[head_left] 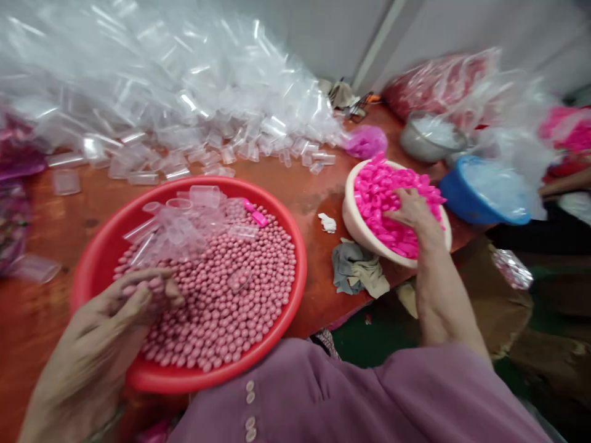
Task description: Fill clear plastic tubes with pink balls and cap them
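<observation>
Two sets of fingers are seen: those of the left hand [124,304] are curled shut on a few pink beads [221,289] in the red basin [184,380]; those of the right hand [413,212] are buried among bright pink caps [378,184] in the cream bowl [353,227], so their grip cannot be told. Few pieces should be pinched at once, probably. The beads are small, round, matte.

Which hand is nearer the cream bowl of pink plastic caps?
Right. The right hand lies in the cream bowl; the left hand is in the round red plastic basin.
</observation>
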`<action>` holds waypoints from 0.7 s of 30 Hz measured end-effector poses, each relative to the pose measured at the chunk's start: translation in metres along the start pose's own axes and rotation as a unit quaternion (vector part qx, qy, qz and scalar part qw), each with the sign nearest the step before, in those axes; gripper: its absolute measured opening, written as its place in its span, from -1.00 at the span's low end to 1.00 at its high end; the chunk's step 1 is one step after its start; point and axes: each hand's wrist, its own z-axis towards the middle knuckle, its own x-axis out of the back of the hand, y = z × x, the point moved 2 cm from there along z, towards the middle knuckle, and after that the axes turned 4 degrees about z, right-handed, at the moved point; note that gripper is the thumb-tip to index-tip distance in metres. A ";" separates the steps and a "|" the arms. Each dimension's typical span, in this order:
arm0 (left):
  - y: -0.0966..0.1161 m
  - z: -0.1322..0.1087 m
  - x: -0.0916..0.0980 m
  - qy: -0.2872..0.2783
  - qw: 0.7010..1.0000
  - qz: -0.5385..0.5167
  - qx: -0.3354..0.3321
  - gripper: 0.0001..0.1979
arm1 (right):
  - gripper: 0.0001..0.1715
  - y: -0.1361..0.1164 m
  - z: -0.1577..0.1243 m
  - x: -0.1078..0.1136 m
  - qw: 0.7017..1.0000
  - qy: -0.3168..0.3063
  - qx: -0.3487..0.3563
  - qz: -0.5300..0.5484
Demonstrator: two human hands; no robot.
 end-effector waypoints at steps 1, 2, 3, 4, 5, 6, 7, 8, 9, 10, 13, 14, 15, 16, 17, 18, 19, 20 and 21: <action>0.001 0.001 -0.002 -0.003 1.000 -0.015 -0.011 -0.65 | -0.29 -0.003 0.000 0.001 1.000 -0.002 -0.001 0.001; 0.003 0.002 -0.003 -0.012 0.999 -0.029 -0.024 -0.63 | -0.27 -0.005 0.001 0.001 1.000 -0.006 -0.002 0.002; 0.003 0.003 -0.004 -0.025 0.998 -0.038 -0.034 -0.62 | -0.24 -0.008 0.001 0.001 1.000 -0.009 -0.005 0.002; 0.004 0.003 -0.004 -0.039 0.997 -0.046 -0.045 -0.64 | -0.24 -0.010 0.001 0.001 1.000 -0.009 -0.013 -0.002; 0.004 0.004 -0.004 -0.051 0.996 -0.053 -0.056 -0.67 | -0.26 -0.011 0.001 0.000 1.000 -0.006 -0.024 -0.009; 0.004 0.004 -0.003 -0.063 0.994 -0.056 -0.065 -0.71 | -0.29 -0.012 0.001 -0.001 0.999 0.002 -0.035 -0.014; 0.004 0.004 -0.003 -0.075 0.993 -0.058 -0.070 -0.75 | -0.32 -0.012 0.000 -0.002 0.999 0.012 -0.044 -0.016; 0.003 0.004 -0.002 -0.087 0.992 -0.057 -0.072 -0.77 | -0.36 -0.011 -0.001 -0.004 0.998 0.024 -0.052 -0.015; 0.003 0.004 -0.002 -0.092 0.991 -0.057 -0.075 -0.78 | -0.39 -0.010 -0.001 -0.005 0.998 0.038 -0.056 -0.010; 0.002 0.004 -0.001 -0.094 0.991 -0.058 -0.078 -0.77 | -0.42 -0.009 -0.001 -0.007 0.997 0.052 -0.059 -0.003; 0.000 0.006 0.000 -0.089 0.990 -0.071 -0.084 -0.70 | -0.47 -0.004 -0.001 -0.011 0.992 0.103 -0.069 0.019; -0.001 0.006 0.000 -0.089 0.990 -0.074 -0.084 -0.68 | -0.48 -0.003 -0.001 -0.011 0.990 0.119 -0.074 0.031; -0.001 0.007 -0.001 -0.091 0.990 -0.074 -0.081 -0.68 | -0.50 -0.001 -0.001 -0.010 0.987 0.134 -0.080 0.043; -0.001 0.007 -0.001 -0.093 0.990 -0.073 -0.078 -0.68 | -0.51 0.000 -0.001 -0.009 0.984 0.147 -0.086 0.055; 0.000 0.007 -0.002 -0.093 0.990 -0.074 -0.076 -0.69 | -0.51 0.002 -0.001 -0.006 0.981 0.158 -0.090 0.067; 0.000 0.007 -0.002 -0.092 0.990 -0.074 -0.075 -0.68 | -0.52 0.003 -0.002 -0.003 0.978 0.170 -0.091 0.078; 0.001 0.007 -0.002 -0.091 0.990 -0.075 -0.074 -0.68 | -0.53 0.005 -0.002 0.002 0.975 0.185 -0.091 0.087; 0.001 0.007 -0.002 -0.091 0.990 -0.075 -0.074 -0.67 | -0.54 0.006 -0.002 0.008 0.971 0.202 -0.087 0.093; 0.000 0.007 -0.001 -0.092 0.990 -0.075 -0.073 -0.66 | -0.54 0.006 -0.002 0.015 0.967 0.220 -0.079 0.099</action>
